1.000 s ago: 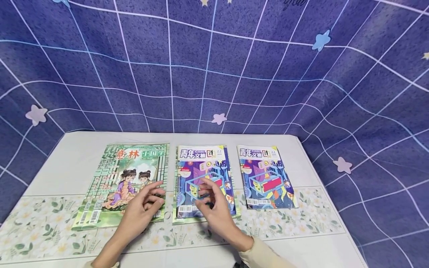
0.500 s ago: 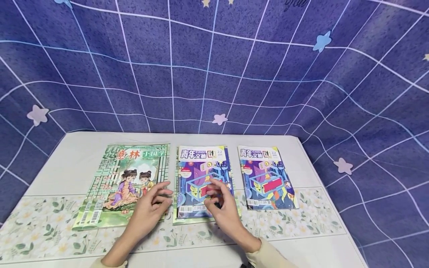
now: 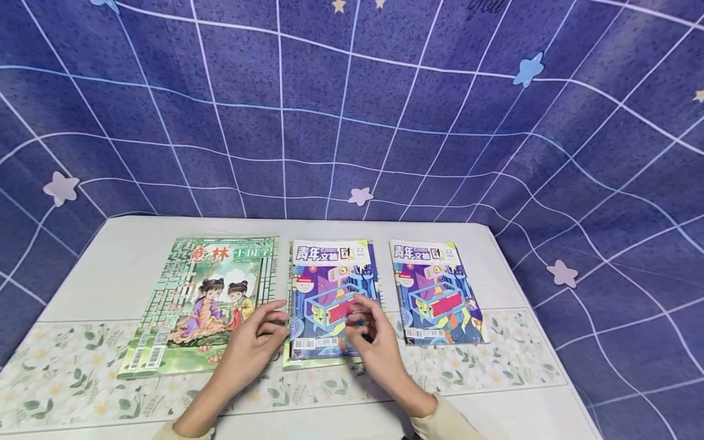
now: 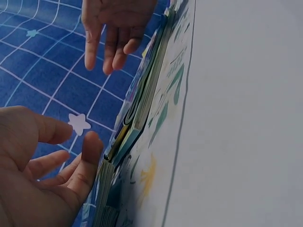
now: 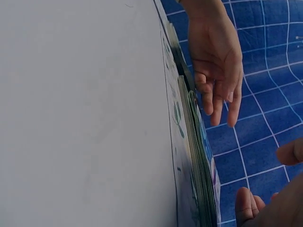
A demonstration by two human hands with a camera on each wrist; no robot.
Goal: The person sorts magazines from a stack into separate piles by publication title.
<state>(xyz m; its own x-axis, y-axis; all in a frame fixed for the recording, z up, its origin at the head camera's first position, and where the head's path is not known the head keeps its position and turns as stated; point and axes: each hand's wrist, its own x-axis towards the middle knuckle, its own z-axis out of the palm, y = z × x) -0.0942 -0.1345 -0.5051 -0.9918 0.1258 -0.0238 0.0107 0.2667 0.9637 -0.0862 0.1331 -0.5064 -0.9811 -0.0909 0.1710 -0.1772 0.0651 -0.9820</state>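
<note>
My left hand [image 3: 250, 351] hovers over the lower right edge of a green magazine [image 3: 214, 305] with two cartoon children on its cover. Its fingers are loosely bent and hold nothing. Over the lower right part of a purple-blue magazine [image 3: 321, 293], my right hand [image 3: 382, 351] hangs with relaxed fingers, also holding nothing. That magazine lies on a larger green one, whose edge [image 3: 291, 365] peeks out below. In the left wrist view, a gap shows between the left hand [image 4: 42, 175] and the magazine stack [image 4: 147, 90]; the right hand [image 4: 120, 23] is farther off.
Another purple-blue magazine [image 3: 440, 293] with the same cover lies at the right. All rest on a white table [image 3: 330, 421] with a floral band. A blue gridded cloth [image 3: 308, 140] with stars hangs behind the table.
Both hands have drifted to the right above the magazines, the left from over the green cover to its right edge. The magazines have not moved.
</note>
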